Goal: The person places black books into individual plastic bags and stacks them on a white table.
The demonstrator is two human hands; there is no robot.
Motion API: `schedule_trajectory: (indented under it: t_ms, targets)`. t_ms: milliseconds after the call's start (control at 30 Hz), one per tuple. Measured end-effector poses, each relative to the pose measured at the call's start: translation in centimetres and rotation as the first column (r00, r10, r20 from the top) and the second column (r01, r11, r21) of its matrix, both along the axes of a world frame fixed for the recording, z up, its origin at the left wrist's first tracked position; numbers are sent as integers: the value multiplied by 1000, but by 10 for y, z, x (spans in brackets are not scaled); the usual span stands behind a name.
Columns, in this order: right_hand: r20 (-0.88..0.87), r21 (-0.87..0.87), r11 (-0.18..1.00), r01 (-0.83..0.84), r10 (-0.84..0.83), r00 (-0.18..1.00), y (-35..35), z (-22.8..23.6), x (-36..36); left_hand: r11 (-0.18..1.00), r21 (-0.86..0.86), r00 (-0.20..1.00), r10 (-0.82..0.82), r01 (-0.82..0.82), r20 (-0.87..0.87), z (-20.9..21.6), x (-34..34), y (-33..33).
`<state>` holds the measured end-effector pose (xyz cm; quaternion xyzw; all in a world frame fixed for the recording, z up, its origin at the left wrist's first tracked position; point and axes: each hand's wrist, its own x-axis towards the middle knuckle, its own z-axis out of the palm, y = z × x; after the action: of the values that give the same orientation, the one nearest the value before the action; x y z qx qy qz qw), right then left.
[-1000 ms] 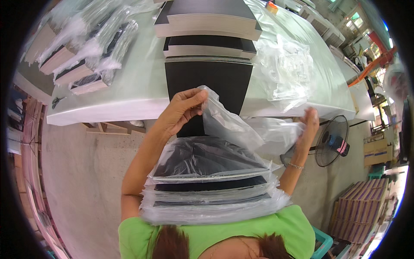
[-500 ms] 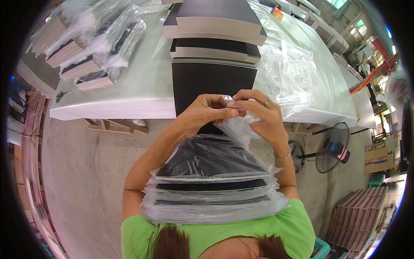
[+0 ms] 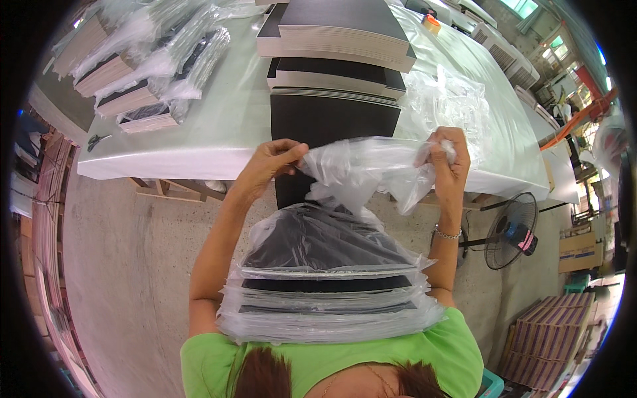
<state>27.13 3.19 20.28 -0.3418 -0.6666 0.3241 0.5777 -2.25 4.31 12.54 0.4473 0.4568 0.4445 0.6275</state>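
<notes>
Between my hands a clear plastic bag (image 3: 361, 166) is stretched out sideways, crumpled and hanging in folds. My left hand (image 3: 272, 162) pinches its left edge between thumb and fingers. Gathered plastic fills the fist of my right hand (image 3: 448, 156) at the other end. Against my body rests a stack of dark sheets wrapped in clear plastic (image 3: 325, 272), several layers deep. Beyond my hands a flat black board (image 3: 335, 119) lies at the table's near edge, partly hidden by the bag. Thick stacks of black-topped boards (image 3: 342, 40) stand behind it.
Several plastic-wrapped stacks (image 3: 126, 99) lie on the table's left, near scissors (image 3: 98, 140). Loose clear bags (image 3: 444, 99) are heaped on the right, with an orange tape roll (image 3: 431, 24) behind. Below the white-covered table (image 3: 172, 158) at right stands a black fan (image 3: 511, 232).
My hands have moved apart, the left one leftward and the right one rightward. The plastic bunched between them is now spread wide.
</notes>
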Motion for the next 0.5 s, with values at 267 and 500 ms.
schedule_trajectory:
  t_ms: [267, 500]
  targets:
    - [92, -234, 972, -29, 52, 994, 6, -7, -34, 575, 784, 839, 288, 235, -462, 56, 57, -16]
    - [-119, -419, 514, -749, 786, 607, 22, -52, 27, 967, 31, 816, -229, 252, 531, 52, 49, -15]
